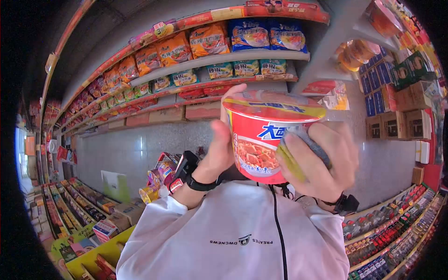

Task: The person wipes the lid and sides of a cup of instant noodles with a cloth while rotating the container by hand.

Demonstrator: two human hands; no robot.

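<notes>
A red tub of instant noodles [254, 151] with a yellow-and-red lid is held up before my chest, its printed front towards me. My left hand [219, 144] grips its left side, thumb nearest me and the other fingers mostly hidden behind the tub. My right hand [329, 154] is curled round a grey and yellow cloth [305, 147], which presses on the tub's right front. The cloth and knuckles cover part of the label.
Ahead stands a shelf rack [196, 63] of bagged noodles. A basket or cart of snack packs [163, 175] is left of my body. Stacked cartons [396, 123] stand at the right, shelves of bottles [396, 233] lower right, and more goods shelves [70, 200] lower left.
</notes>
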